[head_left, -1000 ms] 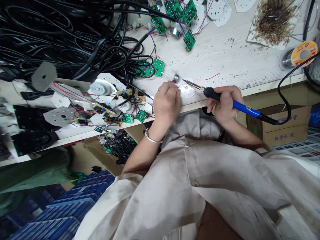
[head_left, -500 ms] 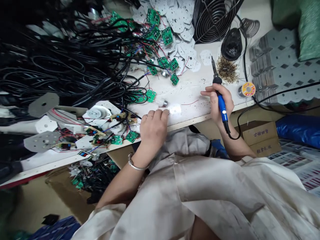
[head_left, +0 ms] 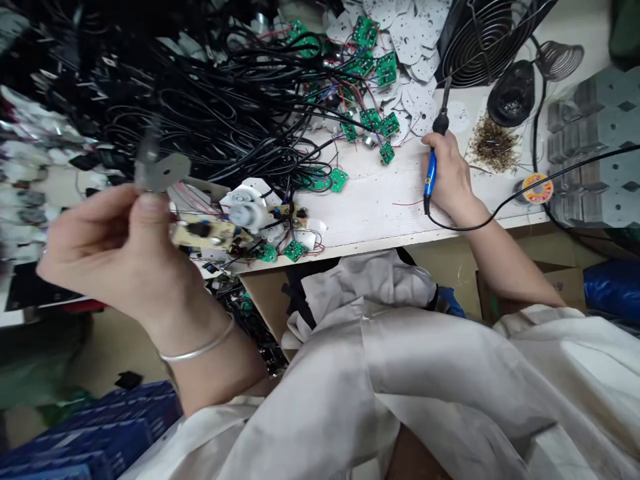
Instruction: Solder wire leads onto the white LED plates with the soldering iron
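Left hand: fingers pinching a small part (blurred). Right hand: fingers wrapped around a soldering iron. Green boards: already wired; far white plates: apparently unwired.

The lone view looked forward and down from the wearer's head, close above the shirt at six o'clock, with left hand at nine, right hand at two and tabletop toward twelve.

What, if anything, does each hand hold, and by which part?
The right hand holds a soldering iron by its blue handle. The left hand pinches a blurred piece by its near end; what it is cannot be told.
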Available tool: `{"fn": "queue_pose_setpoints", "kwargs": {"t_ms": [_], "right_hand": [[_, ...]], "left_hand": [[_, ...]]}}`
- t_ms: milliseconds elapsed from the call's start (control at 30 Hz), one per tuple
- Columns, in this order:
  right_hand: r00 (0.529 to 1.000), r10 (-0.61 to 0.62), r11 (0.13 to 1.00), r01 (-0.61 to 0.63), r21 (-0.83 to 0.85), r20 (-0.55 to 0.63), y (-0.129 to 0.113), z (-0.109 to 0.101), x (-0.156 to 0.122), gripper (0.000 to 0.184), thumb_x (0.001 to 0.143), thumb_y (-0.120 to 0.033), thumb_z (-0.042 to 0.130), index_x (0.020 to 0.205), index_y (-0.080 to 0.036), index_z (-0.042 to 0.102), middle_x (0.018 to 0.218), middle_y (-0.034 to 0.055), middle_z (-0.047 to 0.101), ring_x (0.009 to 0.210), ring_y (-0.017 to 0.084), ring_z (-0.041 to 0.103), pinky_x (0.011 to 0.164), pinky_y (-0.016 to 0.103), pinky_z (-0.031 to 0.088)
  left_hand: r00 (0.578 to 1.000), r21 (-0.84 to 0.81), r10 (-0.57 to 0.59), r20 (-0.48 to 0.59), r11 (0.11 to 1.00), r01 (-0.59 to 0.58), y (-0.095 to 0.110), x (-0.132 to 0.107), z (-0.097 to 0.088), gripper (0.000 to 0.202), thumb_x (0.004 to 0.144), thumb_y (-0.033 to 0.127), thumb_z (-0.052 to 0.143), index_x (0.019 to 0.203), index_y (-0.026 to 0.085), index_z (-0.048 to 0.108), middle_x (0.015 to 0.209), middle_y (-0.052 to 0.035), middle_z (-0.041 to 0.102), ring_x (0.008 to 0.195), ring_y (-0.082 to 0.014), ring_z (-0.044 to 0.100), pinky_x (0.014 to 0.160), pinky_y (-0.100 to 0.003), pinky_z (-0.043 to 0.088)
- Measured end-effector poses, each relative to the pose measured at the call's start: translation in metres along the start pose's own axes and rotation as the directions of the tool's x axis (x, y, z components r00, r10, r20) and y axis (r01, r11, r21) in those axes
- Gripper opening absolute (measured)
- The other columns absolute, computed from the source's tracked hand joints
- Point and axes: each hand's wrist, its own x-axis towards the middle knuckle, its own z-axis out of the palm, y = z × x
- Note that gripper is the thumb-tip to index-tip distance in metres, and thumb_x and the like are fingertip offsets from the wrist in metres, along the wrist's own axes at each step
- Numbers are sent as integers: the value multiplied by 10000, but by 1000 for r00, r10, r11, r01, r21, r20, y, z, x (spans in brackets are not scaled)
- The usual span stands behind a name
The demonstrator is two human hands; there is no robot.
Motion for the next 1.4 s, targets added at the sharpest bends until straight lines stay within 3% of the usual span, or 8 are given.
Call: {"fn": "queue_pose_setpoints", "kwargs": {"t_ms": [200,367,467,567,700,900,1100,1400], "right_hand": [[998,-55,998,54,41,36,-25,-11,-48,353,1024,-463,402,1295,-277,530,1297,95,601,1075,221,648,919,397,573],[998,57,996,-58,-71,-17,-35,-4,-62,591,926,-678,498,1304,-226,547,1319,171,583,1220,355,577,991,537,507],[994,110,989,-111,-102,-11,-41,2,-60,635,938,-699,433,1332,-210,531,1355,191,558,1275,378,537,1016,545,477],[993,114,990,-114,-81,-11,-48,4,-59,601,959,-662,418,1349,-215,516,1349,184,545,1268,373,530,1016,537,479],[997,72,997,-72,1,17,-49,1,-61,489,964,-527,495,1357,-237,508,1293,155,552,1208,348,552,999,549,511],[999,39,991,-40,130,6,-46,-1,-68,459,870,-301,575,1323,-237,541,1225,121,587,1116,285,623,954,478,582],[986,-147,949,117,293,83,-59,3,-72,442,874,-259,527,1316,-278,527,1378,107,569,1294,271,588,1043,466,571],[995,81,994,-77,76,-59,-83,8,-88,449,959,-578,505,1259,-256,595,1315,139,607,1134,304,640,922,452,562]], "left_hand": [[990,372,-104,94,926,62,-73,14,-16,226,882,443,706,967,234,710,895,-53,746,954,-286,759,599,-451,491],[980,577,138,146,792,-198,-47,-3,-10,279,1009,474,566,1135,254,682,1107,-163,663,1125,-356,682,700,-585,488],[895,503,388,220,741,-444,-4,-39,13,363,1024,281,449,1355,375,565,1188,-142,636,1141,-323,635,936,-611,529],[784,226,495,376,771,-595,18,-81,50,411,963,142,463,1337,275,568,1078,-128,677,1005,-278,672,870,-522,541],[611,217,183,770,826,-521,4,-100,73,216,1012,277,469,1045,254,682,1140,-97,738,1149,-289,651,1028,-560,451],[680,369,34,733,820,-438,-28,-62,34,233,994,426,531,1125,321,693,1294,-44,702,1312,-318,535,1208,-671,189],[664,373,-3,747,830,-415,-43,-49,28,276,959,497,539,1159,381,691,1228,18,709,1304,-329,508,1230,-706,54],[704,395,16,710,819,-417,11,-84,51,288,982,425,557,1202,265,652,1419,-137,607,1345,-367,514,1214,-700,189]]}}
